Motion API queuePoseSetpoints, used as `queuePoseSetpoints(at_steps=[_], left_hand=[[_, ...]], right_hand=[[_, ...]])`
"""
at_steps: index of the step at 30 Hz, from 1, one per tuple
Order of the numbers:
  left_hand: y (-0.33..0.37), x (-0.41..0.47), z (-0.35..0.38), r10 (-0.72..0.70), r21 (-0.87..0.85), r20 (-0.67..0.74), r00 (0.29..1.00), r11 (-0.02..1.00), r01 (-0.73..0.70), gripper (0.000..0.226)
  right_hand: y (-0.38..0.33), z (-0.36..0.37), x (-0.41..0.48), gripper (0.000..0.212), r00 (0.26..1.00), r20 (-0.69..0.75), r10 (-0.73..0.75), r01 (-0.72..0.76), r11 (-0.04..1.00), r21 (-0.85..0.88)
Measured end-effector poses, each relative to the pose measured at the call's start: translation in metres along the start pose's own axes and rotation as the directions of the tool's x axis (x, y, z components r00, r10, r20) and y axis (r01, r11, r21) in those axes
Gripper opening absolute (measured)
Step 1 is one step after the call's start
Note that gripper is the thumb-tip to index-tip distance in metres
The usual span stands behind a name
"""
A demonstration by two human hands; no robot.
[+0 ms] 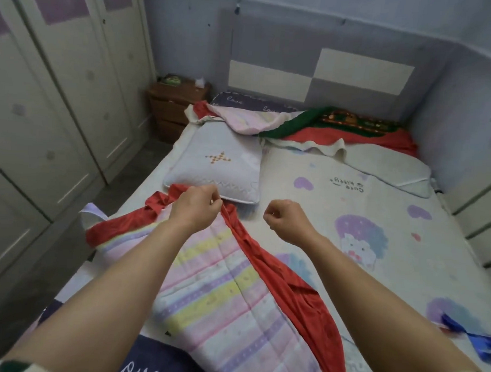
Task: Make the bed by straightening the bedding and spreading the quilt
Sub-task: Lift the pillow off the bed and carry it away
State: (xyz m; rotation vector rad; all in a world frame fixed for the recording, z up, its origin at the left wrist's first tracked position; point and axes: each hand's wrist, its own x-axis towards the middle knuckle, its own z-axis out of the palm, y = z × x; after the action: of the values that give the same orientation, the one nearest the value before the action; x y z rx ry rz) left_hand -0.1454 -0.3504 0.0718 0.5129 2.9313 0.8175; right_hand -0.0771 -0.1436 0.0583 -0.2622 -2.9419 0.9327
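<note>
A folded quilt with pastel pink, yellow and purple stripes and a red border lies on the near left of the bed. My left hand pinches the quilt's red edge at its far end, just in front of a grey-white pillow. My right hand hovers to the right over the cartoon-print sheet, its fingers curled into a fist that holds nothing I can see. A second pale pillow lies at the far right. A red and green blanket is bunched by the headboard.
White wardrobe doors line the left side across a narrow strip of floor. A wooden nightstand stands at the bed's far left corner. A padded headboard and padded wall close the far and right sides. Blue fabric lies at near right.
</note>
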Motion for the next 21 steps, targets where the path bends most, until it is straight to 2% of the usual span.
queuePoseSetpoints(at_steps=[10, 19, 21], left_hand=[[-0.055, 0.129, 0.106, -0.101, -0.222, 0.055, 0.993, 0.969, 0.110, 0.012], [-0.113, 0.212, 0.195, -0.174, -0.330, 0.122, 0.977, 0.922, 0.205, 0.013], [-0.122, 0.229, 0.213, -0.198, -0.378, 0.133, 0.971, 0.895, 0.235, 0.015]], right_hand=[[0.088, 0.080, 0.128, 0.012, 0.963, -0.010, 0.268, -0.260, 0.942, 0.211], [0.149, 0.160, 0.227, 0.009, 0.914, 0.025, 0.406, -0.393, 0.865, 0.311], [0.159, 0.176, 0.245, 0.018, 0.906, 0.016, 0.424, -0.409, 0.862, 0.301]])
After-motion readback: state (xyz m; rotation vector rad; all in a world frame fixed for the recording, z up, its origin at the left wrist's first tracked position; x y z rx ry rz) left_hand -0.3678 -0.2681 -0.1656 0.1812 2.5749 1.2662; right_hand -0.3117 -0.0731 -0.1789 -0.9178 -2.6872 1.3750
